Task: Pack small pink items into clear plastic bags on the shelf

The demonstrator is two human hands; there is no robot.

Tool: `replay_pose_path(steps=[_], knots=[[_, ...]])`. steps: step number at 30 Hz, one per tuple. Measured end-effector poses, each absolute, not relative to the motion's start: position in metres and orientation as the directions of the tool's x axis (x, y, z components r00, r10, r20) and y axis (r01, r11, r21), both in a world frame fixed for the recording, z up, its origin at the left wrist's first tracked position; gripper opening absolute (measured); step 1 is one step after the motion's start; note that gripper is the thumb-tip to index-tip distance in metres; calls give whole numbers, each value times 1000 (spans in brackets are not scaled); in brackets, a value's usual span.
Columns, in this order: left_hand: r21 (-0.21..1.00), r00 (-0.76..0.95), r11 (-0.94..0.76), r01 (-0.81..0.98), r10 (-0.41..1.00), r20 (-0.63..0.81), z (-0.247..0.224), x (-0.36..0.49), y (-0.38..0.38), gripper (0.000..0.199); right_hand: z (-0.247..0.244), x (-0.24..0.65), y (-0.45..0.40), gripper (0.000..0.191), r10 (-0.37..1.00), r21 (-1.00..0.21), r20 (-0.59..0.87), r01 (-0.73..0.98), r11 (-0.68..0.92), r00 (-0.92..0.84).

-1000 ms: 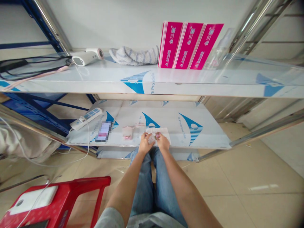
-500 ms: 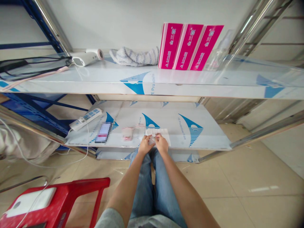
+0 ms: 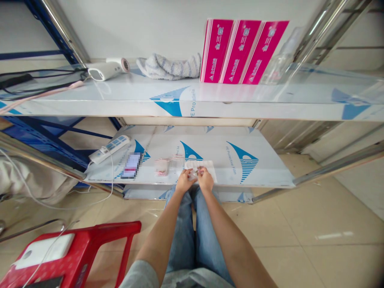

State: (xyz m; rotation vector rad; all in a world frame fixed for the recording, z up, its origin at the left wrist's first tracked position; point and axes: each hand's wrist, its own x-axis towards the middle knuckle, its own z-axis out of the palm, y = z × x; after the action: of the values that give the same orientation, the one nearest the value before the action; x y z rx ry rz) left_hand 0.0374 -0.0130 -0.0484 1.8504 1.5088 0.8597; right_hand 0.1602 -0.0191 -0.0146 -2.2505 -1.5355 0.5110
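Observation:
My left hand [image 3: 185, 180] and my right hand [image 3: 205, 179] are close together at the front edge of the lower steel shelf [image 3: 270, 176]. Their fingertips pinch a small clear plastic packet [image 3: 194, 172] with a pinkish part, which is largely hidden by my fingers. Both hands rest just over a white paper sheet [image 3: 208, 170]. To the left lies a small clear bag of pink items [image 3: 161, 167]. Farther left are a phone with a blurred screen [image 3: 131, 165] and a white corded device with blue panels [image 3: 109, 149].
Above is a shelf with blue-printed film [image 3: 171, 105], holding a hair dryer [image 3: 105, 71], a striped grey cloth [image 3: 168, 68], pink boxes [image 3: 243, 52] and a clear bottle [image 3: 277, 62]. A red plastic stool [image 3: 90, 240] stands at lower left on the tiled floor [image 3: 300, 224].
My hands stay over the white sheet, with only small finger shifts on the packet. The whole view has tilted slightly, so the shelves sit a little higher.

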Motion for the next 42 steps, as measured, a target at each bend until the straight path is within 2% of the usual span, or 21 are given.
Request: replay_pose_path(steps=[13,19,30,42], knots=[[794,127,-162,586,986,107,-49,38,-14,54,-23,163,-15,25,930,-431,-141,825,-366,339],[794,119,-156,588,987,106,-50,38,-14,53,-26,163,-15,26,951,-440,-118,843,-309,287],[785,121,-145,603,989,89,-47,38,-14,55,-23,164,-16,27,951,-415,-135,856,-309,277],[788,123,-137,600,989,77,-46,38,-15,54,-28,166,-15,27,964,-446,-105,855,-266,245]])
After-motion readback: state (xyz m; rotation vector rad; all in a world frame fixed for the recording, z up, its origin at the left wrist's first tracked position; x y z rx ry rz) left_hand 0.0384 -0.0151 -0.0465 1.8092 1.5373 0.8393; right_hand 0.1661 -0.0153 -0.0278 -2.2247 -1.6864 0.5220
